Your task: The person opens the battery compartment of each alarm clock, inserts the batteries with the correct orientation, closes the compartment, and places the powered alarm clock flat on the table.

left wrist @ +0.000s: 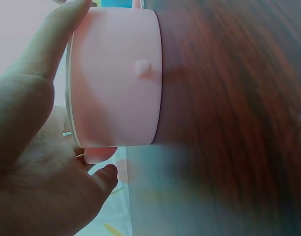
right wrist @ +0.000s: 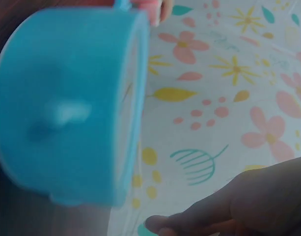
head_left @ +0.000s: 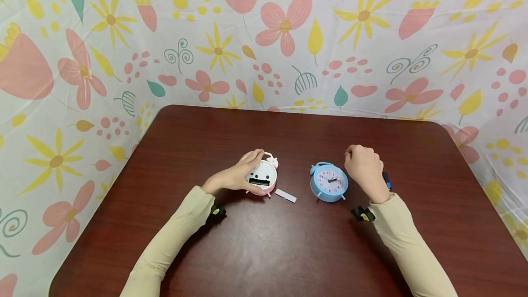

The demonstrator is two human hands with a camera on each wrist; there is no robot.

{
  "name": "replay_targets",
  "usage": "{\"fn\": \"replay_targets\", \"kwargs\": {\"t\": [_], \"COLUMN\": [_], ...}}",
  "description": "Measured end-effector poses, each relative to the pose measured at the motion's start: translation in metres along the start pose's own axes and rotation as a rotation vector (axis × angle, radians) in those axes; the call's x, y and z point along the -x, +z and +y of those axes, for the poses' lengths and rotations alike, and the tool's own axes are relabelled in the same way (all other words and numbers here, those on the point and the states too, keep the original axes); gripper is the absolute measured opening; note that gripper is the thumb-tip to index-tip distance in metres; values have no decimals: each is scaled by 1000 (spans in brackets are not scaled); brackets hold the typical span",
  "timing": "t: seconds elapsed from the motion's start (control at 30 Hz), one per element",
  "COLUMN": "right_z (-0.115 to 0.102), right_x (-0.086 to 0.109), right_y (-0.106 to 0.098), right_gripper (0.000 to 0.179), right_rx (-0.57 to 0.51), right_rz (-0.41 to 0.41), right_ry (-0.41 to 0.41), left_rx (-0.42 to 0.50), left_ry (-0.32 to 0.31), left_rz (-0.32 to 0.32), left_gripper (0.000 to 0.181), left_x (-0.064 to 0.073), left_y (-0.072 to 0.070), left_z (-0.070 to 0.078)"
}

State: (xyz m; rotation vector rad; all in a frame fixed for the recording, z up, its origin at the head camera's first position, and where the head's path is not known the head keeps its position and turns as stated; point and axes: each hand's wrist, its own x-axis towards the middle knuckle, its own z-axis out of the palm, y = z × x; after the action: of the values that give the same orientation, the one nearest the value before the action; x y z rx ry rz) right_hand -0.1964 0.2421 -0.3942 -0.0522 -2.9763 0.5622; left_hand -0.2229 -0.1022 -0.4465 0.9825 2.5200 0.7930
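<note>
A pink alarm clock (head_left: 268, 188) lies on its face, its white back up and the battery compartment (head_left: 259, 182) uncovered and dark inside. My left hand (head_left: 237, 174) grips it from the left, thumb at the near side and fingers over the far side. In the left wrist view the pink casing (left wrist: 116, 73) shows side-on beside the thumb. A white battery cover (head_left: 286, 195) lies right of this clock. My right hand (head_left: 365, 168) is raised beside a blue alarm clock (head_left: 330, 184), fingers curled in; nothing shows in them. The right wrist view has the fingers (right wrist: 204, 216) apart from the blue casing (right wrist: 67, 98).
Partly hidden behind my right wrist, a small black-and-blue object (head_left: 387, 180) lies on the dark brown table (head_left: 264, 251). A flower-printed cloth (head_left: 284, 72) hangs behind the table's far edge and along its left side.
</note>
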Motion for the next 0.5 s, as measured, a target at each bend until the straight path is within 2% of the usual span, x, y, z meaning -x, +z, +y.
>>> {"fn": "replay_targets", "kwargs": {"t": [0.1, 0.27, 0.5], "right_z": [6, 18, 33], "right_x": [-1, -3, -9], "right_y": [-1, -3, -2], "right_gripper": [23, 26, 52], "right_rx": [27, 74, 156], "right_rz": [-41, -182, -356], "right_ry": [21, 62, 206], "left_rx": [5, 7, 17], "left_ry": [-2, -5, -18], "left_rz": [-1, -2, -6], "left_gripper": [114, 114, 114], "left_x": [0, 1, 1], "left_y": [0, -1, 1], "left_z": [0, 1, 0]}}
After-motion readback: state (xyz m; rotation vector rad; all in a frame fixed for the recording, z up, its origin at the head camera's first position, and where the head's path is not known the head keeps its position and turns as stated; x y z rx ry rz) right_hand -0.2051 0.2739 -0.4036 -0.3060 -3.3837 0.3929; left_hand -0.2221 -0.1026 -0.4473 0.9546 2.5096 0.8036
